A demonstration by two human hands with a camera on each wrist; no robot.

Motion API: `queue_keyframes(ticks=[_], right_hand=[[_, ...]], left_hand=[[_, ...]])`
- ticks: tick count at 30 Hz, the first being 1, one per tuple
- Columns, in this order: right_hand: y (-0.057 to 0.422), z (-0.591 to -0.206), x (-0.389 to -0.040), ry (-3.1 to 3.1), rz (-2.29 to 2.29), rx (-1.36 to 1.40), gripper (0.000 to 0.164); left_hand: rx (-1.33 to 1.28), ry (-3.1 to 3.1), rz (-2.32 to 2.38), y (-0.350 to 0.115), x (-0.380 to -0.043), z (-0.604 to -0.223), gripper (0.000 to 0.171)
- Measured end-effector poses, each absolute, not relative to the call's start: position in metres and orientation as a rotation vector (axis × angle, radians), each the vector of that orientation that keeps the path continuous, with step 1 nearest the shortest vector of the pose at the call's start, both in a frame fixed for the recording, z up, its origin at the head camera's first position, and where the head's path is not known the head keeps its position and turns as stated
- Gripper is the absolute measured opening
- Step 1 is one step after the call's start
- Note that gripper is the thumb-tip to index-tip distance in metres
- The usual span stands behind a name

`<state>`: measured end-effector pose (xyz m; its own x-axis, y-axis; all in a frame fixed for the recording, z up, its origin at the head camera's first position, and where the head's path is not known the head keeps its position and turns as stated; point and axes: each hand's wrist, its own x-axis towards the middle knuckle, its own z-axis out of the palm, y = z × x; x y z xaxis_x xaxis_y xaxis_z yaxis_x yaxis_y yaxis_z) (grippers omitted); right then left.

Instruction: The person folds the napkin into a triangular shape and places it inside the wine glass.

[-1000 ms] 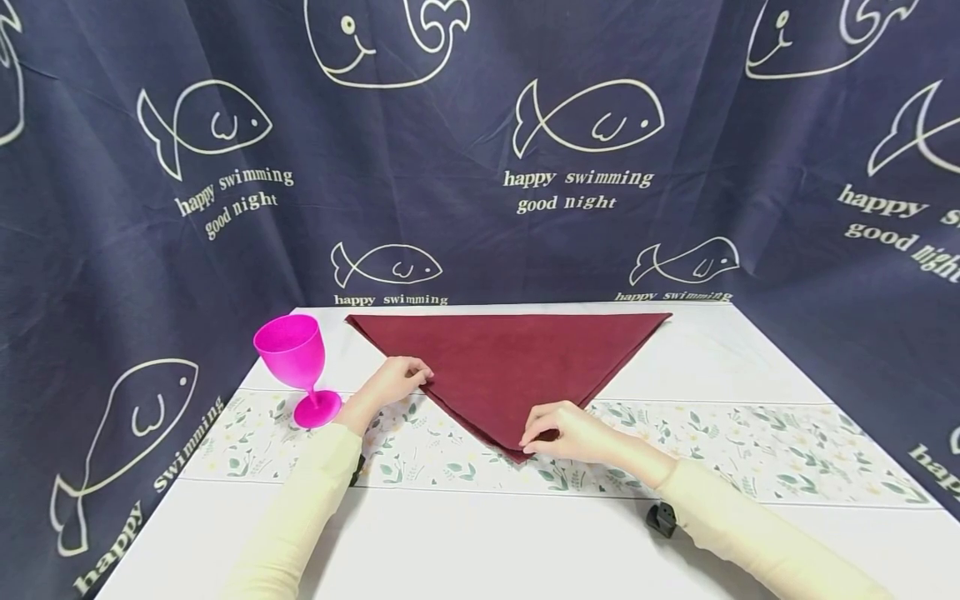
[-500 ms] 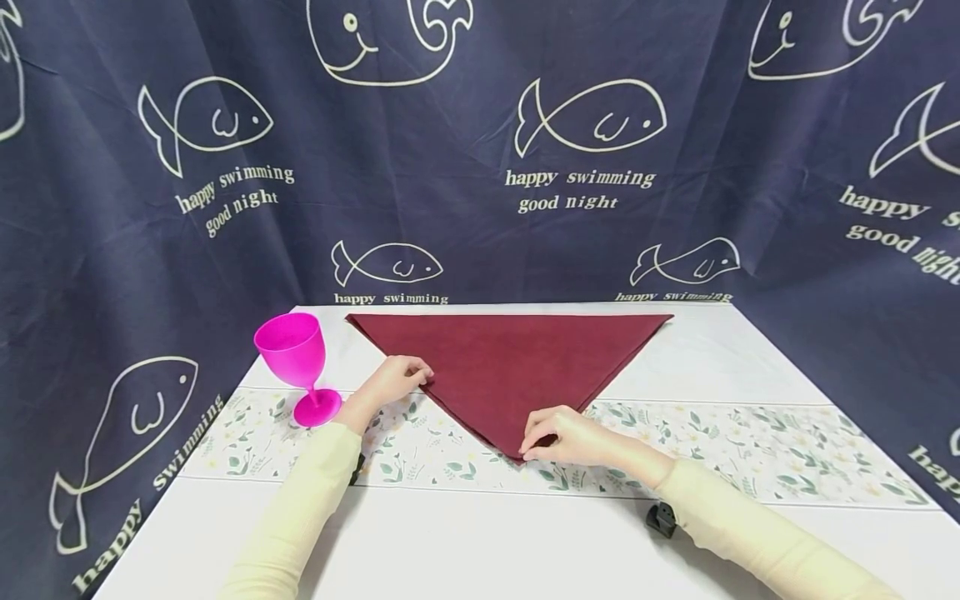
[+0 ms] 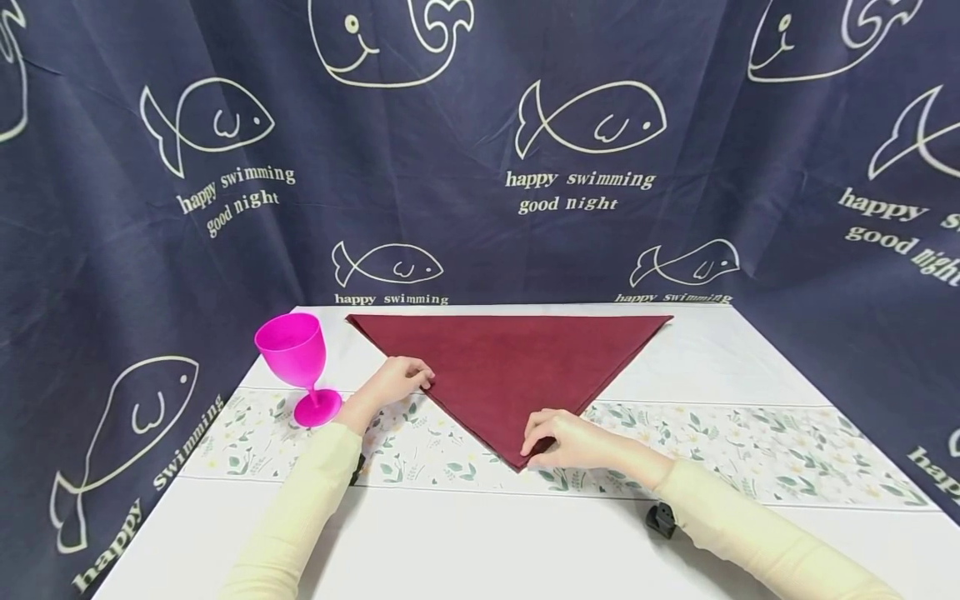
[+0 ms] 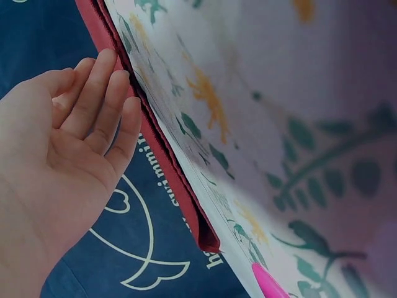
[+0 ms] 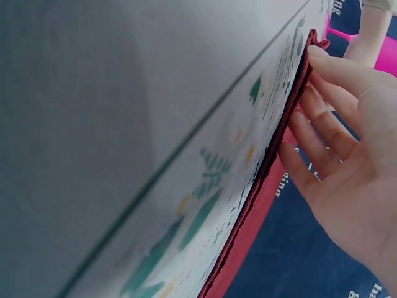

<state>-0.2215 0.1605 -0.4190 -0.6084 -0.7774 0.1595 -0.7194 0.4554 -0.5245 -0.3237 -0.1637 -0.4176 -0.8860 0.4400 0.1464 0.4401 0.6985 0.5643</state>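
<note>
A dark red cloth napkin (image 3: pixel 510 367), folded into a triangle, lies flat on the table with its long edge at the back and one corner toward me. My left hand (image 3: pixel 393 379) rests at the napkin's left slanting edge; in the left wrist view its fingers (image 4: pixel 93 105) are loosely bent and touch the cloth. At the near corner, my right hand (image 3: pixel 566 437) pinches the napkin's edge between thumb and index finger. Its other fingers (image 5: pixel 319 121) lie against the cloth in the right wrist view. The cloth layers show along the edge (image 5: pixel 267 161).
A bright pink goblet (image 3: pixel 292 354) stands upright on the left, close to my left forearm. A leaf-patterned strip (image 3: pixel 712 442) runs across the white table (image 3: pixel 465 542). Dark blue curtains (image 3: pixel 450 183) with fish drawings hang behind and at both sides.
The napkin's near corner has come slightly toward me, and its layers now line up there. My right hand has shifted slightly toward me with it. My left hand has stayed almost still.
</note>
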Motion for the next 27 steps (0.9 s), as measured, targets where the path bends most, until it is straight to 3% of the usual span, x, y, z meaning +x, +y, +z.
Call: queue_keyframes(ticks=[27], right_hand=[[0.1666,-0.4238,-0.2315,2.735,-0.87,-1.381,0.009]], left_hand=[[-0.797,-2.99,-0.987,-0.163,-0.3195,-0.4146,0.022]])
